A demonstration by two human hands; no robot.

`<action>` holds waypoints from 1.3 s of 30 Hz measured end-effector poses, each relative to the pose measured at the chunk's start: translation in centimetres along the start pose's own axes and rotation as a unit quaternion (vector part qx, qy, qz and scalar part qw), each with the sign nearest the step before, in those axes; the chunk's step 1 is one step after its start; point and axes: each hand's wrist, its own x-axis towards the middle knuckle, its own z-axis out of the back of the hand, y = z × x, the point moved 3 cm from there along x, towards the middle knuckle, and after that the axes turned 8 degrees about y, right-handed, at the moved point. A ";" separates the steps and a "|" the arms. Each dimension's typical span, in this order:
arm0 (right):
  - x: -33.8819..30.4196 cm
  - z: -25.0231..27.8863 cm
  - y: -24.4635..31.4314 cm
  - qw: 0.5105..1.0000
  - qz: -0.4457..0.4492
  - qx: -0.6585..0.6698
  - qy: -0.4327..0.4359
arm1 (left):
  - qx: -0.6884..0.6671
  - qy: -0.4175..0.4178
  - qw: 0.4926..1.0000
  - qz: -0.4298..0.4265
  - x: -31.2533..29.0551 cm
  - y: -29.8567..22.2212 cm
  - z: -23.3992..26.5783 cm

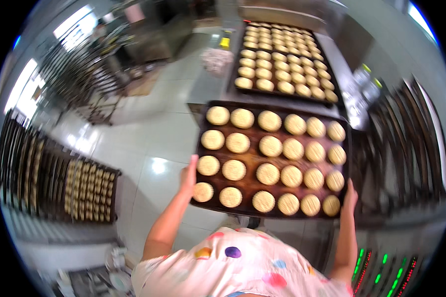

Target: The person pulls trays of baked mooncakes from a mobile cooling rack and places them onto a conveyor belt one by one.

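Mid-frame, a dark baking tray [274, 115] of round pale cookies [268, 173] is held up, left hand [188, 175] and right hand [350, 194] gripping opposite edges; a second filled tray [241, 91] sits on the steel table [203, 89] above, glossy tiled floor [148, 133] left

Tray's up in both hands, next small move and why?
Probably keep the tray level and carry it on. The left hand and right hand grip its near corners, it hangs over open floor, and the rows of round dough pieces lie loose.
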 end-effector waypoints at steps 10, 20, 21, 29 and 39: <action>5.3 3.7 -5.1 0.997 -0.050 -0.019 0.052 | 0.279 0.032 0.959 0.045 -0.6 -4.0 -4.8; 8.5 4.5 -7.7 0.997 -0.048 -0.020 0.048 | 0.231 0.035 0.970 0.072 2.5 -1.9 -7.5; 8.7 4.9 -8.0 0.995 -0.064 -0.051 0.062 | 0.264 0.030 0.961 0.078 2.6 -2.4 -8.1; 9.0 3.1 -5.3 0.979 -0.107 -0.142 0.100 | -0.031 0.146 0.983 0.102 3.1 -0.9 -8.3; 11.4 3.7 -6.9 0.976 -0.035 -0.046 0.208 | -0.137 0.141 0.974 0.114 1.9 3.2 -7.9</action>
